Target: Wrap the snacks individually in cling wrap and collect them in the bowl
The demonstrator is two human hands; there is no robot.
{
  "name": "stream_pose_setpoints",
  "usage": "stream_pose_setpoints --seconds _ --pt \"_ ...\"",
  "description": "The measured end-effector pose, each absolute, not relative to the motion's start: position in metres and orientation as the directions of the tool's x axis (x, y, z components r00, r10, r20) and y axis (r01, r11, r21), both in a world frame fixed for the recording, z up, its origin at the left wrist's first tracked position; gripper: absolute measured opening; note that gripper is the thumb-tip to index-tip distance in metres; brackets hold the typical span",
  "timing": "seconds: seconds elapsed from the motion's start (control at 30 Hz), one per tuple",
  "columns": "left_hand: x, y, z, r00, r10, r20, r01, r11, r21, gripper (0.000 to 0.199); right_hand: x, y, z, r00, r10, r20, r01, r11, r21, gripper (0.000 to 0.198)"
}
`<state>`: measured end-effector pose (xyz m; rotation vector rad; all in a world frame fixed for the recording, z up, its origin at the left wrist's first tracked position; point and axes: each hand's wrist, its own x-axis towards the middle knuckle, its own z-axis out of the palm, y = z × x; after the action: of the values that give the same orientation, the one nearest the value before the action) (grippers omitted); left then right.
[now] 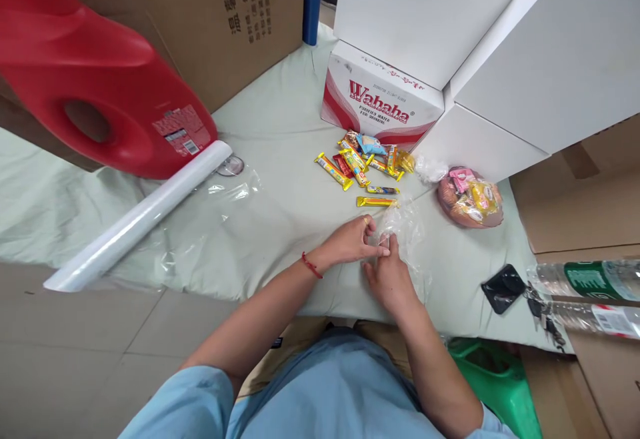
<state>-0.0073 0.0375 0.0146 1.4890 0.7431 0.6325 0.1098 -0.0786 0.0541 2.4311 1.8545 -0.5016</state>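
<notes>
My left hand (353, 239), with a red cord on its wrist, reaches in from the left with its fingers bent. Its thumb tip meets the fingertips of my right hand (393, 277). Both hands pinch a crumpled clear plastic bag (411, 233) that spreads out on the cloth to the right of the fingers. What, if anything, lies inside the folds cannot be made out. Just beyond the hands lie a yellow snack bar (373, 202) and a short blue-and-yellow bar (383, 190). Farther back is a pile of wrapped snacks (354, 164).
At the left, a plastic film roll (145, 219) lies beside a big red jug (115, 85). A basket (450, 209) of snacks stands right, before white boxes (500, 125) and a Wahaha carton (377, 102). A black phone (503, 288), keys and bottles (590, 279) are at the right edge.
</notes>
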Motion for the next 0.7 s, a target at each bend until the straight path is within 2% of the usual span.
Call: stream_pose_setpoints --seconds 0.03,0.1,0.2,0.33,0.47,0.53,0.6,0.67,0.7 --pt "-0.007 0.037 0.013 0.650 0.759 -0.050 0.061 0.013 0.998 0.043 0.110 -0.079 0.053 0.213 0.933 -0.289 0.949 -0.268 -0.166 0.072" --pt "-0.006 0.039 0.009 0.656 0.747 -0.106 0.005 0.136 0.991 0.027 0.110 -0.082 0.052 0.171 0.941 -0.293 0.951 -0.235 -0.201 0.073" --pt "-0.004 0.046 0.002 0.644 0.738 -0.202 -0.063 0.314 0.947 0.016 0.108 -0.093 0.048 0.098 0.976 -0.193 0.938 -0.156 -0.311 0.073" --pt "-0.006 0.053 0.000 0.612 0.746 -0.262 -0.149 0.434 0.889 0.019 0.101 -0.119 0.041 -0.071 0.997 -0.018 0.883 0.054 -0.467 0.063" --pt "-0.011 0.055 0.005 0.642 0.705 -0.302 -0.263 0.572 0.776 0.028 0.103 -0.140 0.043 -0.237 0.971 -0.002 0.756 0.183 -0.629 0.045" --pt "-0.013 0.055 0.009 0.663 0.678 -0.316 -0.321 0.639 0.699 0.031 0.114 -0.142 0.049 -0.120 0.991 0.064 0.693 0.130 -0.709 0.032" --pt "-0.014 0.055 0.013 0.670 0.669 -0.321 -0.343 0.663 0.666 0.032 0.133 -0.136 0.052 0.177 0.969 0.172 0.662 0.012 -0.750 0.029" --pt "-0.013 0.055 0.016 0.666 0.677 -0.313 -0.347 0.653 0.673 0.033 0.155 -0.124 0.049 0.457 0.853 0.253 0.653 -0.129 -0.746 0.039" --pt "-0.013 0.054 0.018 0.661 0.685 -0.308 -0.348 0.643 0.682 0.034 0.165 -0.116 0.045 0.541 0.800 0.261 0.647 -0.197 -0.737 0.050"
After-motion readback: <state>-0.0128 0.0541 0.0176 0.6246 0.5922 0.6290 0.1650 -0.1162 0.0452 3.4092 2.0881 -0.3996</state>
